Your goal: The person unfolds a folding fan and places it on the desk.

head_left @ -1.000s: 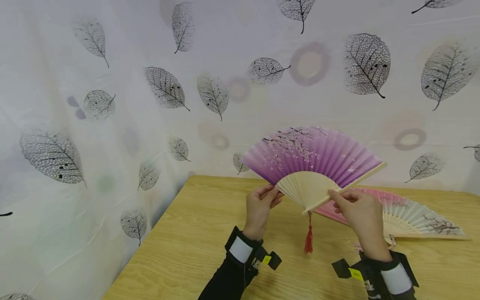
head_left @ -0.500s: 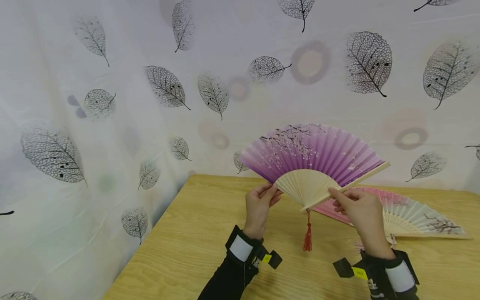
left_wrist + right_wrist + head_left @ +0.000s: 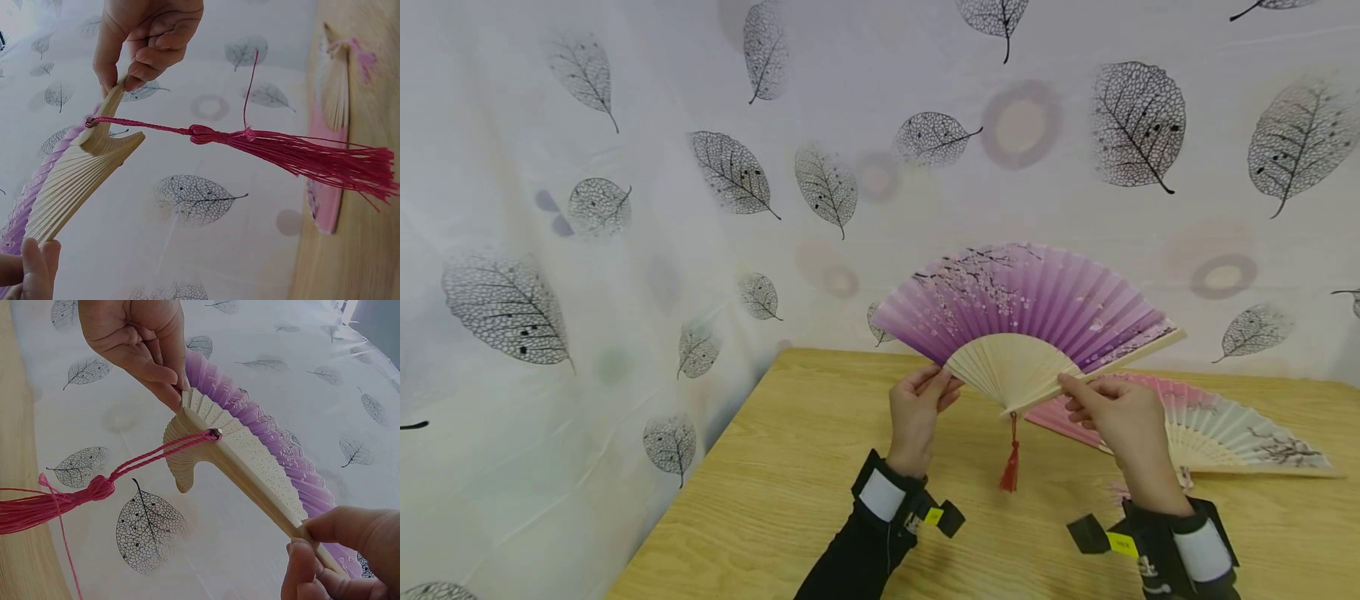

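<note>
A purple folding fan (image 3: pixel 1015 308) with printed blossom branches is spread wide above the table. My left hand (image 3: pixel 916 421) pinches its left edge stick between thumb and fingers. On the other side, my right hand (image 3: pixel 1123 429) grips the thick right guard stick, thumb on the near face. Pale wooden ribs (image 3: pixel 72 181) fan out from the pivot in the left wrist view. From the pivot hangs a red tassel (image 3: pixel 1010 468) on a looped cord, tied at the metal rivet (image 3: pixel 216 434) in the right wrist view.
A second folding fan (image 3: pixel 1232 433), pink and white, lies spread on the wooden table (image 3: pixel 760 500) behind my right hand and partly hidden by it. A leaf-printed curtain (image 3: pixel 850 75) hangs behind and along the left side.
Both hands still hold the purple fan. It has risen slightly and spread a little wider, its right guard stick moving right. The tassel has shifted up and left.
</note>
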The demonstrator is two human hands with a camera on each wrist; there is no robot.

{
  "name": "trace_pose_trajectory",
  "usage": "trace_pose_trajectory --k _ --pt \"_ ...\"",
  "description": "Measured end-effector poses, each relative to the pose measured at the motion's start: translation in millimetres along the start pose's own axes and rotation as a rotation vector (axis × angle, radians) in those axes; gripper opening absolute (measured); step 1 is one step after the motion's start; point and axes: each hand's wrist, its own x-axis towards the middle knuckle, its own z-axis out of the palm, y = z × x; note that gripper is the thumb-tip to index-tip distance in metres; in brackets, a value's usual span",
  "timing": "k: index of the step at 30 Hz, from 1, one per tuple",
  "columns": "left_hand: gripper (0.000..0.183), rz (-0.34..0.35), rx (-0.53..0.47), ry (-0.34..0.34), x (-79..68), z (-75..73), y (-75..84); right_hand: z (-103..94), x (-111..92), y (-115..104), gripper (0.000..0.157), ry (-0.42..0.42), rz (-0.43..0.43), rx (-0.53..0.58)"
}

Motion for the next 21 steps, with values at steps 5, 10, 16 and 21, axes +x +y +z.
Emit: trace_pose_trajectory --k 5,10,16,21 --pt "0.027 -0.005 0.001 -0.002 0.3 -0.8 -0.1 -0.1 -0.3 0.0 0.055 0.001 0.001 -0.004" --pt "0.028 -0.004 0.0 0.004 -0.1 -0.5 0.7 -0.9 -0.7 -0.3 0.054 -0.009 0.007 0.019" --pt "0.026 -0.007 -0.007 0.017 -1.0 0.0 2.6 -1.3 -1.6 -1.0 0.055 -0.018 0.012 0.039" --pt "0.026 0.006 -0.015 0.017 -1.1 -1.1 3.0 -1.3 -2.1 -1.6 0.054 -0.015 0.014 0.046"
